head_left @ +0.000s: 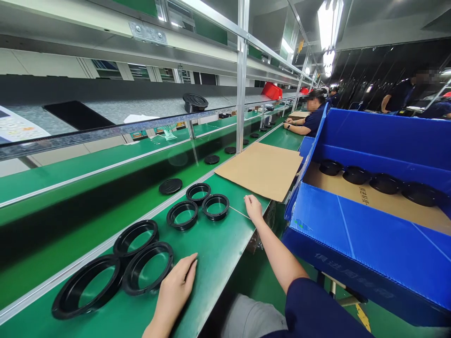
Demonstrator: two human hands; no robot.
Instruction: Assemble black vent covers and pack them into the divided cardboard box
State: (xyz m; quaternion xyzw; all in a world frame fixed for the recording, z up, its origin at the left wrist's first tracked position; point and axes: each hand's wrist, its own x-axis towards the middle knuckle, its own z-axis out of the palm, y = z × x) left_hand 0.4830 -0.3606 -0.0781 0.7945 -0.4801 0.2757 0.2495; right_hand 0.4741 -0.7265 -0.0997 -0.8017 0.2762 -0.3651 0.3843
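Note:
My left hand (178, 284) rests on the green tabletop (218, 253) with thumb and fingers drawn together; nothing shows in it. Right beside it lies a large black ring (169, 265), one of three grouped with another large ring (118, 246) and a third large ring (63, 300). Farther along the table, my right hand (252, 207) is loosely closed at the table edge, with no object visible in it. To its left are three smaller black rings: the nearest ring (225, 213), a second ring (171, 217) and a third ring (190, 190).
A cardboard sheet (260, 169) lies beyond my right hand. Black discs (171, 186) sit along the green belt (141, 202) at left. On my right, a blue box (352, 225) holds several black round parts (385, 183). A metal post (242, 94) rises ahead; a co-worker (313, 117) sits farther down.

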